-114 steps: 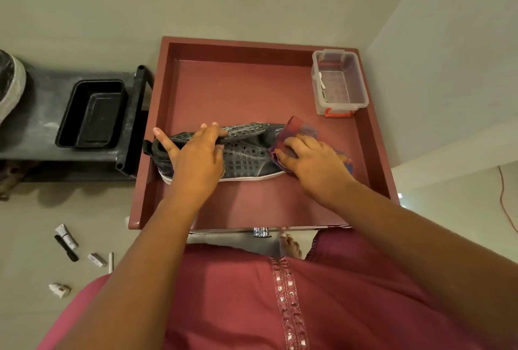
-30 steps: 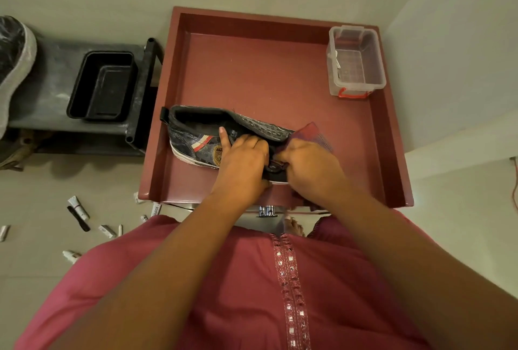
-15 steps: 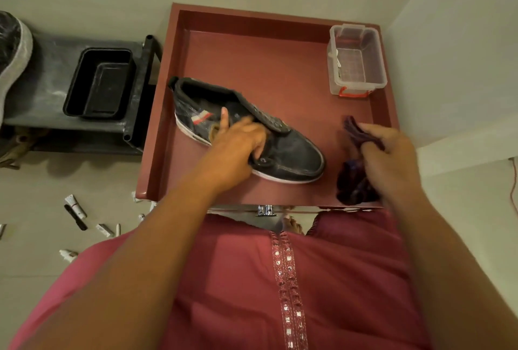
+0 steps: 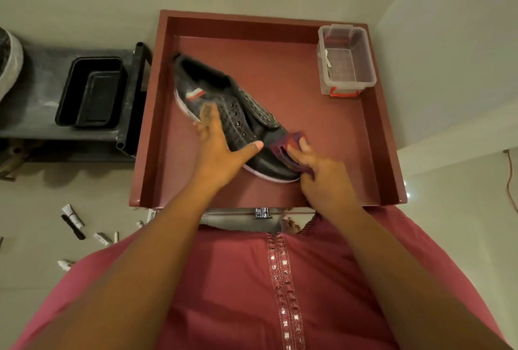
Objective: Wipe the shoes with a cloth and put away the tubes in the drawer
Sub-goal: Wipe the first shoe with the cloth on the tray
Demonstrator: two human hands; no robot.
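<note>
Dark shoe (image 4: 224, 114) lying slantwise in red tray-like counter (image 4: 322, 131), toe toward the near right. Left hand (image 4: 217, 147) resting on its side, fingers straight, thumb spread. Right hand (image 4: 316, 170) pinching purple cloth (image 4: 286, 142) against the toe. Tubes (image 4: 73, 216) scattered on floor (image 4: 42, 195), lower left. Clear plastic box (image 4: 346, 60) in far right corner.

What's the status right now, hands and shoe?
Left hand steadies the shoe in the red tray. Right hand presses the cloth on the toe. Tubes lie on the floor; nothing in the way.
</note>
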